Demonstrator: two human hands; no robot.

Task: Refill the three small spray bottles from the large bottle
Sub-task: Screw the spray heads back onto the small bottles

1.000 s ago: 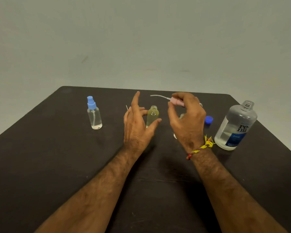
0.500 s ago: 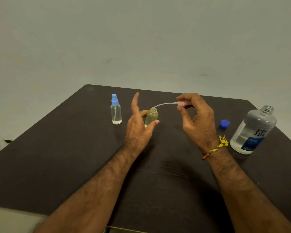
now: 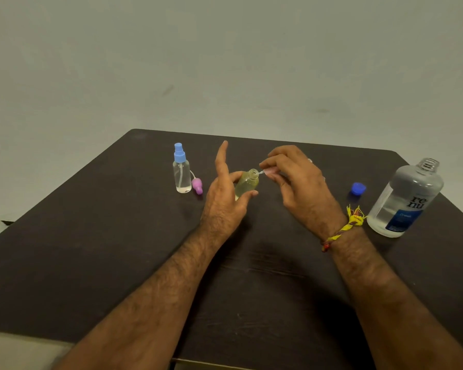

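Yellowish spray bottle (image 3: 247, 184) uncapped, left hand (image 3: 226, 198) gripping; liquid seemingly half-full.

A dark table (image 3: 118, 263) stands against a plain grey-green wall (image 3: 225, 62)

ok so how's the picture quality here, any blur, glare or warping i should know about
Head view: soft, dim, even light; faint shadows under both forearms on the dark table. No harsh glare, only mild sheen on the large bottle. Wide-angle warping bends the table edges. The pink sprayer head in the right hand is small and slightly smeared.
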